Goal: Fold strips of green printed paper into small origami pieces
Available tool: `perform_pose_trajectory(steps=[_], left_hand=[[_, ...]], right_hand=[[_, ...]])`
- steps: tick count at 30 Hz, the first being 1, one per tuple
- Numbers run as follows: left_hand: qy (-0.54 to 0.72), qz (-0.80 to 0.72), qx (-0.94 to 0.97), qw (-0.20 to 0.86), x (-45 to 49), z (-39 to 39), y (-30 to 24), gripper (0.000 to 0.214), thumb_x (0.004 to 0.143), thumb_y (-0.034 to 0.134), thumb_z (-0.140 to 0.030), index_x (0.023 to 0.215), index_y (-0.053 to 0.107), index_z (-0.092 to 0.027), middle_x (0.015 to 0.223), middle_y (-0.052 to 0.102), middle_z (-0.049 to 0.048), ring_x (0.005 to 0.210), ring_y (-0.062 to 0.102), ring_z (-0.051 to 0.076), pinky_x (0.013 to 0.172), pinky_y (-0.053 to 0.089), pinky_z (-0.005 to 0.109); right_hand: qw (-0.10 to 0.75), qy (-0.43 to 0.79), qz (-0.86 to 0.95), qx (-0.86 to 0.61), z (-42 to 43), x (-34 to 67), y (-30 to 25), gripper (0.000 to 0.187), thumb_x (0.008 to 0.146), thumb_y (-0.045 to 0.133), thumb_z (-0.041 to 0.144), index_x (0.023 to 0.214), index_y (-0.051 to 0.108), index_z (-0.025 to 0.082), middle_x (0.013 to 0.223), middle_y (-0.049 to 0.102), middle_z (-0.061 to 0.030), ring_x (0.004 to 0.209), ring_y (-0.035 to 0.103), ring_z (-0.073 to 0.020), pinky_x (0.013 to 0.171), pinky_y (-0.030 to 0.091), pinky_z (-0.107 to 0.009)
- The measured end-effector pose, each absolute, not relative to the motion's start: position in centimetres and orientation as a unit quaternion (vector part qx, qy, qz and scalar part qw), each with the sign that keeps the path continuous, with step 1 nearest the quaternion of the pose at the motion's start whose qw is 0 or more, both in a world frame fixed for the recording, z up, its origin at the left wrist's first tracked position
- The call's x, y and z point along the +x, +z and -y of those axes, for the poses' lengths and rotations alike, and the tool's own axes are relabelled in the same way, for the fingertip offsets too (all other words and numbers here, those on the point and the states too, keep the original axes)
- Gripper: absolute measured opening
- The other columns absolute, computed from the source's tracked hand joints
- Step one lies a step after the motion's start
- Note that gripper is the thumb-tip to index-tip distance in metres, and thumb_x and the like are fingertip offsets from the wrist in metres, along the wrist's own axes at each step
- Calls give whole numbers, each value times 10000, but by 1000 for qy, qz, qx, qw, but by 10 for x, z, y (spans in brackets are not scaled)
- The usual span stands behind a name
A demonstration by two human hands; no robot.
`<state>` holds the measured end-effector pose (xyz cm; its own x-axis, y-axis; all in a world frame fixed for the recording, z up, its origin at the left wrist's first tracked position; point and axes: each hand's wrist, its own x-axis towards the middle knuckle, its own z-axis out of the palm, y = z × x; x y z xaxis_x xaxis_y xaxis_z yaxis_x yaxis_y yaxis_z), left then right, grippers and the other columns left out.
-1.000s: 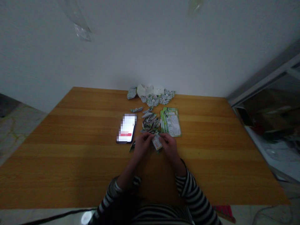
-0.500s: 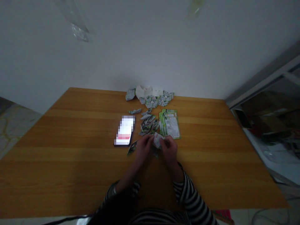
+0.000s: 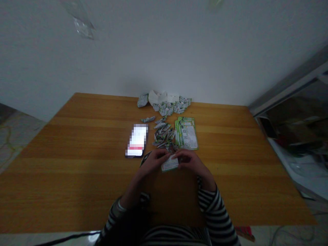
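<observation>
Between my hands is a small piece of printed paper [image 3: 170, 164], pale with fine text. My left hand [image 3: 154, 160] pinches its upper left part, and my right hand [image 3: 191, 160] grips its right side. Just beyond my fingers lies a pile of folded paper pieces [image 3: 162, 132], printed green and white. One more folded piece [image 3: 145, 158] lies beside my left hand, partly hidden by it. To the right of the pile sits a stack of flat green-and-white printed sheets [image 3: 188, 135].
A phone [image 3: 137, 140] with a lit, blurred screen lies left of the pile on the wooden table [image 3: 77, 153]. Crumpled printed papers [image 3: 166, 107] rest against the wall at the back. A shelf unit [image 3: 289, 136] with items stands right of the table.
The paper in my hands has turned and come lower, showing a broader printed face. My right hand's wrist has swung outward to the right. The view has shifted slightly.
</observation>
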<state>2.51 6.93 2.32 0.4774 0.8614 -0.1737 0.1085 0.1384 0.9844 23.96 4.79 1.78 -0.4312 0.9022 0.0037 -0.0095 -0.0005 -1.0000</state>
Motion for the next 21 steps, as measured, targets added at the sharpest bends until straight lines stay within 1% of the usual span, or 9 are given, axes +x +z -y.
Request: perform_pose_trajectory(steps=[3,5,7,11,14,16,18,19,21], left_hand=[[298,-438,583,616,28,-70,22,356,839,571,-472,723,608,-138,658,534,-11,614,478,121,538,378,201],[294,-442,594,604,29,-70,21,370,848,548,-484,730,607,-138,657,525,-15,615,461,120,536,362,199],[278,-428,609,607,28,-71,20,373,843,554,-481,721,620,-134,641,523,-18,601,450,117,528,352,199],[237,-392,630,627,22,-71,18,359,832,588,-450,695,647,-123,584,508,-26,547,425,104,497,326,198],[230,-380,640,627,20,-72,18,350,849,576,-436,700,647,-128,582,509,-24,555,444,109,505,340,200],[244,-375,644,621,22,-72,17,287,853,583,-413,802,653,-139,701,580,1,671,521,137,592,407,212],[279,-376,638,612,24,-71,16,242,850,606,-379,963,619,-165,866,620,24,824,563,165,719,448,237],[301,-381,628,608,25,-70,15,252,851,612,-363,1024,585,-181,919,619,26,866,567,168,762,453,246],[348,-394,601,602,26,-70,14,245,874,587,-354,1061,538,-204,928,610,16,855,571,157,770,459,249]], right_hand=[[399,548,622,-392,-48,233,13,336,646,836,356,938,732,227,978,607,-43,878,598,-181,746,507,-284],[405,518,639,-400,-48,228,12,375,616,855,358,944,726,229,970,593,-40,805,593,-162,672,506,-257],[388,509,662,-390,-48,226,11,389,613,856,360,958,727,233,954,594,-37,747,590,-148,604,495,-235],[339,500,712,-359,-48,228,11,282,706,795,355,954,749,230,860,650,-29,761,615,-158,634,491,-239],[330,491,717,-369,-47,229,14,202,785,728,357,923,763,214,834,696,-42,758,640,-160,653,490,-244],[339,490,707,-381,-46,228,16,187,798,714,367,867,770,203,812,718,-50,739,654,-163,649,491,-246],[356,484,692,-399,-46,224,17,186,796,713,369,786,767,190,748,720,-46,683,649,-159,622,483,-245],[365,477,684,-413,-45,222,16,192,795,712,362,747,760,183,708,712,-41,643,636,-153,599,474,-242],[388,457,658,-456,-45,219,14,205,790,709,343,687,739,169,638,686,-30,573,602,-140,555,452,-237]])
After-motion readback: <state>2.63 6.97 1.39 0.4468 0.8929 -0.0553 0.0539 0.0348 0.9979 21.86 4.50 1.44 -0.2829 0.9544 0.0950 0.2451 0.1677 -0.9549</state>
